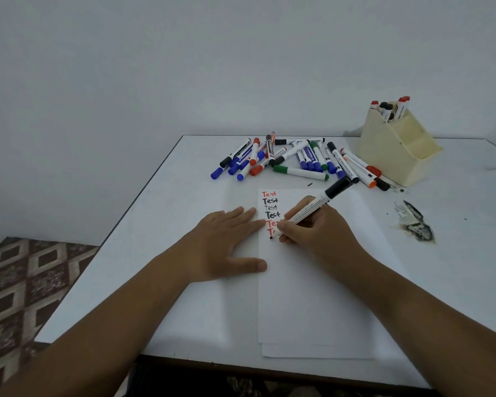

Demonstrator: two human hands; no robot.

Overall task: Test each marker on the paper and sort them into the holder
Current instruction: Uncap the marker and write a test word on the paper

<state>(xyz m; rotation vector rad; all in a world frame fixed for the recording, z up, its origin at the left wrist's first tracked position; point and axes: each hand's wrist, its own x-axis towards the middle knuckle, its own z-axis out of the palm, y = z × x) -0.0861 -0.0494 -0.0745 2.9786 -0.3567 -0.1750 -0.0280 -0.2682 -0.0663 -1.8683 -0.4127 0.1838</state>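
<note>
My right hand (315,227) grips a black whiteboard marker (309,209) in a writing hold, fingers curled round its white barrel, which carries fine print too small to read. Its black cap is pushed onto the back end and points up and away from me toward the pile, while the black tip touches the paper (312,296) just below the lowest red word. My left hand (226,242) lies flat with straight fingers, palm on the white table (169,224) and fingertips and thumb reaching onto the paper's left edge, close beside my right hand. The paper is a white sheet lying lengthwise in front of me, with a second sheet showing under its near edge. Down its top left runs a column of the word "Test" (270,207): red, black, a thin faint grey one, bold black, then two red lines partly hidden by my fingers. Beyond the paper lies a loose pile of markers (295,159), all white-barrelled, with blue, black, red, orange and green caps, crossing and touching one another. At the far right of the pile stands a cream plastic holder (395,150) with stepped compartments; its tallest rear compartment holds several markers upright, red and black caps showing. To the right of the paper, a dark smudged stain (415,224) marks the tabletop.
</note>
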